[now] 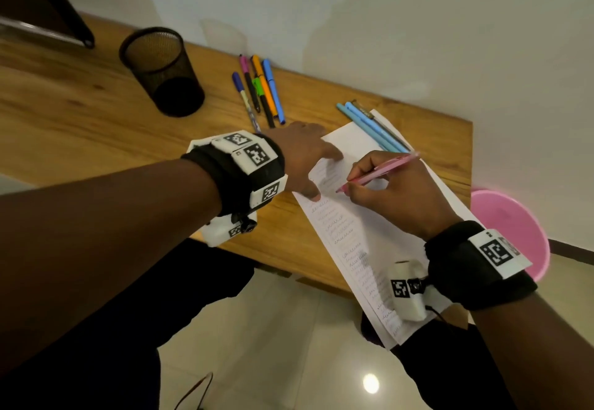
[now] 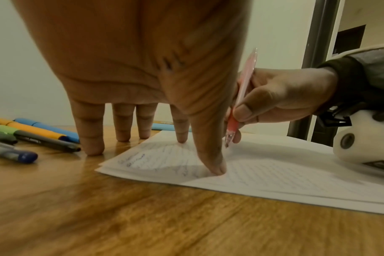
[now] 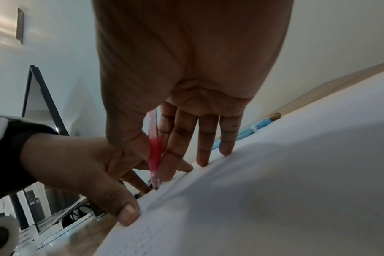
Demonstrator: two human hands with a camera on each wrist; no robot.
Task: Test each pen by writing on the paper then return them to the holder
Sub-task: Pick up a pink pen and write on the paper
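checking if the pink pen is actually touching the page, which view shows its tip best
The left wrist view: the pink pen stands in side profile, its tip just at the paper beside the left thumb. The head view shows the whole pen from above in the right hand. The right wrist view shows it close, fingers crowding it.

Counted on one wooden table (image 1: 80, 114):
- one black cylindrical wire-mesh holder (image 1: 160, 69)
- five capped marker pens of mixed colours (image 1: 264, 88)
- three light-blue plastic pens (image 1: 369, 127), overlap making this uncertain
- one darker slim pen (image 1: 363, 108)
- one translucent pink plastic pen (image 1: 379, 173)
- at least two white paper sheets (image 1: 353, 233)

Off the table: one round pink plastic bin (image 1: 508, 226).
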